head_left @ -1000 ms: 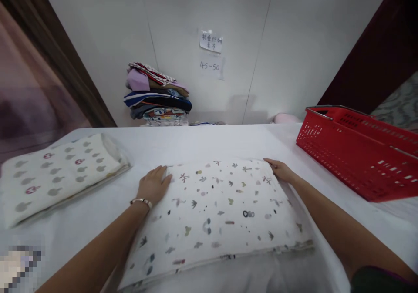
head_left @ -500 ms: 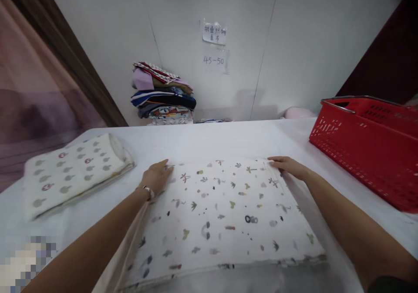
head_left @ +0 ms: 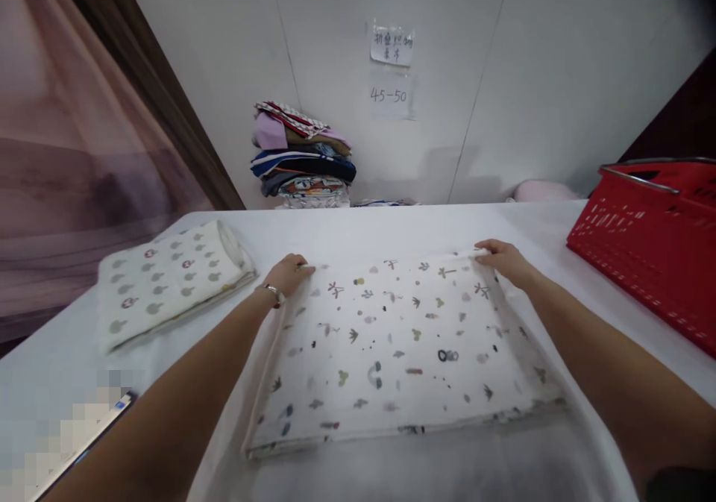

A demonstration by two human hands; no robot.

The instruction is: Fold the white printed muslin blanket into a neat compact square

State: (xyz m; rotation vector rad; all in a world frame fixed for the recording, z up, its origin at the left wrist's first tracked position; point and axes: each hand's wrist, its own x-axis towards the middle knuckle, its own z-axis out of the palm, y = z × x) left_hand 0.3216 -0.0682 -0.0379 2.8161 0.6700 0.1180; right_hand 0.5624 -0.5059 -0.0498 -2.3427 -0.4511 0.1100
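A folded white cloth printed with small coloured shapes [head_left: 403,345] lies flat on the white table [head_left: 391,226] in front of me. My left hand [head_left: 288,273], with a bracelet at the wrist, grips the cloth's far left corner with curled fingers. My right hand [head_left: 503,258] holds the far right corner, its fingers closed over the edge. Both forearms stretch along the cloth's two sides.
A second folded cloth with grey and red prints [head_left: 168,278] lies to the left. A red plastic basket [head_left: 649,241] stands at the right. A stack of folded fabrics [head_left: 302,159] sits against the wall beneath two paper notes [head_left: 391,69]. A curtain hangs at the left.
Both hands have slid forward to the cloth's far corners and closed on them. The view has shifted, so everything sits further right in the picture.
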